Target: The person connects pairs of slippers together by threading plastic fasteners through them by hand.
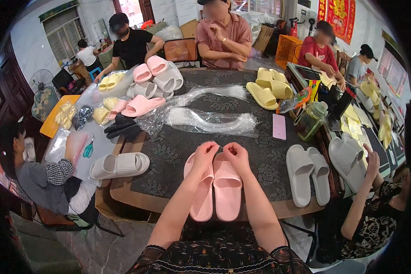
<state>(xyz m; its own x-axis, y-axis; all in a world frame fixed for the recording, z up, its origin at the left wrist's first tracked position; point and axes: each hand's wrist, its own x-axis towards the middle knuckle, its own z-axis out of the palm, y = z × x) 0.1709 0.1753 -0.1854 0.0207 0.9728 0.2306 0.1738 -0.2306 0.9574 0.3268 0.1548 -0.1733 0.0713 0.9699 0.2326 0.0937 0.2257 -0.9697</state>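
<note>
While our left hand (pixel 206 154) and right hand (pixel 235 156) pinch close together, on what we cannot tell, the pink slippers (pixel 228 201) lie just nearer us, lengthwise near to far, one toe by each hand.

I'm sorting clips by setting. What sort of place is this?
Probably a small slipper-finishing or packing workshop. Pink slippers lie at the near edge of the table, more pairs, like the gray slippers, stand around it, and bundled white strands lie mid-table.
</note>
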